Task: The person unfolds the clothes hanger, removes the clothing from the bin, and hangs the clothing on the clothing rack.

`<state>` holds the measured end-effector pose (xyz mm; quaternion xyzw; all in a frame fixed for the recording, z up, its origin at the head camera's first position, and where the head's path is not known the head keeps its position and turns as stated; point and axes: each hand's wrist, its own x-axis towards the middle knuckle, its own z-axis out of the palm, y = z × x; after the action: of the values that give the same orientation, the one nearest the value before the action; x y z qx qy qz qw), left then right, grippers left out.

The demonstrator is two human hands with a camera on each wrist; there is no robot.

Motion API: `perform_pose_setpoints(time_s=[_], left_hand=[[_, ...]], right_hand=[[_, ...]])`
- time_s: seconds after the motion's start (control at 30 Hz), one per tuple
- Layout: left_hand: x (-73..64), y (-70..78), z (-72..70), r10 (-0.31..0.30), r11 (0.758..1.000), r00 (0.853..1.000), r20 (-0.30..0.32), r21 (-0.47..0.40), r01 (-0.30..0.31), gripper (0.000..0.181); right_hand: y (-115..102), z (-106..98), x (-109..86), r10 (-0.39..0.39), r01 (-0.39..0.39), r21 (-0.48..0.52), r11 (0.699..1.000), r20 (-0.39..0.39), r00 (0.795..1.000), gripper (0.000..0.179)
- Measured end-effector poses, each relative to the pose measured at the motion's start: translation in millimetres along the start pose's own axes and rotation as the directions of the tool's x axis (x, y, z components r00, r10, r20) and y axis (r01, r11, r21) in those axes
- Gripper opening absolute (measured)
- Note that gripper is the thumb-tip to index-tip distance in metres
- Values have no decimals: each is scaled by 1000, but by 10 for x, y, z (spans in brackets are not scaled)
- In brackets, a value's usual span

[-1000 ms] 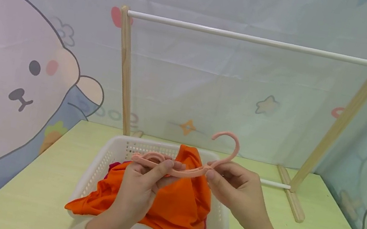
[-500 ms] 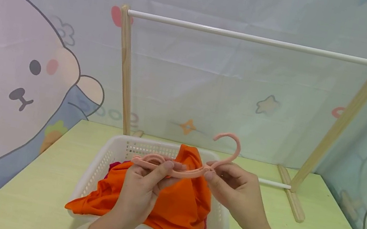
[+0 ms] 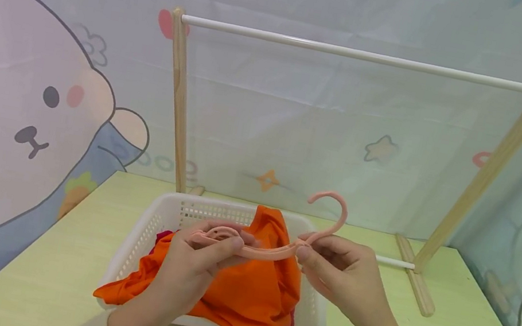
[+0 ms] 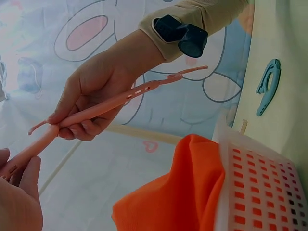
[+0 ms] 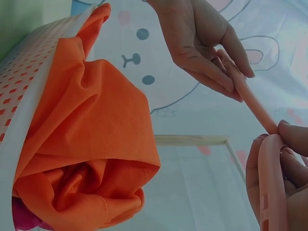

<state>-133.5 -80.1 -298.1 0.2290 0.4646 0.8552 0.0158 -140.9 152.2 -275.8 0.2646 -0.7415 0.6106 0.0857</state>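
A pink folding hanger is held up over the basket in both hands. My left hand grips one arm near its end, thumb on top. My right hand pinches it just under the curved hook, which points up. In the left wrist view the second arm extends past the right hand, at an angle to the first. Below, an orange cloth garment lies bunched in a white perforated plastic basket, one corner draped over the front left rim. A bit of magenta cloth peeks out under it.
Behind the basket stands a rack with wooden posts and a white top rail; nothing hangs on it. A teal hanger lies on the table beside the basket. A printed cartoon backdrop closes off the back.
The right hand has shifted slightly right with the hook, while the left hand has moved a little left and down along the hanger's arm. Basket and cloth stay put.
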Motion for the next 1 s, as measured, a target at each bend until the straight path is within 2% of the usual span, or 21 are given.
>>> perform_pose_setpoints(time_s=[0.07,0.17,0.27,0.4,0.5,0.6,0.63,0.7,0.77,0.87,1.0], left_hand=[[-9,35,-30,-11,999,1000,27,37,10,13],[-21,96,-60,-71,989,997,40,135,65,13],[-30,160,-76,-148,952,989,14,272,138,11],[-24,234,-85,-215,876,977,-10,441,197,16],[-13,291,-80,-266,791,964,-17,567,228,26],[-7,346,-70,-311,689,950,-8,687,232,24],[-6,361,-66,-322,658,947,0,719,224,22],[-2,385,-58,-334,614,942,28,765,195,19],[2,401,-50,-344,583,938,52,794,170,16],[6,415,-37,-357,561,931,73,814,151,14],[8,417,-31,-364,515,925,105,851,106,12]], right_hand=[[-8,-19,-10,1,-1,-6,1000,15,1000,15],[-18,-43,-27,2,-1,-19,1000,34,999,13],[-23,-63,-41,12,-11,-20,1000,51,999,8],[-22,-87,-55,14,-13,-13,1000,84,996,7],[-14,-98,-62,-6,8,-15,1000,118,993,7],[-4,-100,-71,-30,35,-34,999,153,988,7],[0,-98,-75,-38,46,-44,998,164,986,7],[5,-92,-81,-49,61,-60,996,181,982,6],[9,-86,-83,-60,75,-73,994,196,979,6],[17,-79,-78,-71,88,-70,994,217,974,7],[34,-67,-76,-83,100,-59,993,243,966,6]])
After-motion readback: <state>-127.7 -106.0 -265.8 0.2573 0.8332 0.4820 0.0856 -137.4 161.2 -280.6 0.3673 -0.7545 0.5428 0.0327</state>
